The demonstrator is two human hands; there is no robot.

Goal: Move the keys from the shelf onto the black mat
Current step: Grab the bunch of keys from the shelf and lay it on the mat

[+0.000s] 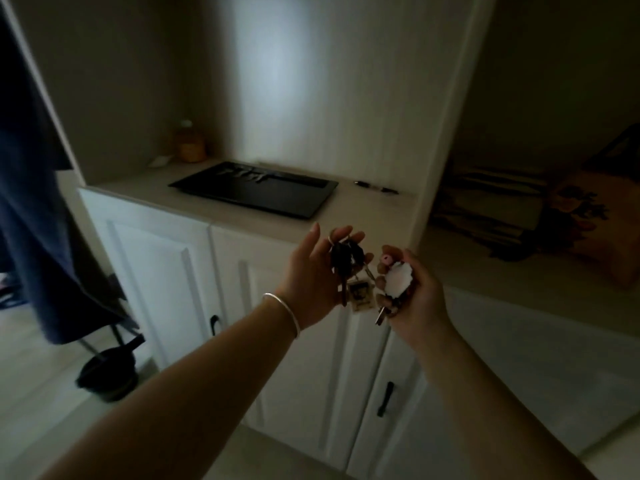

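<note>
So the keys are off the shelf, held mid-frame in front of the cabinet doors: 1 dark bunch lies in the loosely cupped left hand, and the right hand is curled around a white fluffy keychain. The black mat sits just above, on the counter. I'd carry both bunches forward over the counter edge and lay them on the mat's bare middle, clear of the pen.

Dark keys with tan tag hanging, held in left hand. Second bunch with white fluffy charm in right hand. Black mat flat on shelf, few keys near its back edge.
</note>
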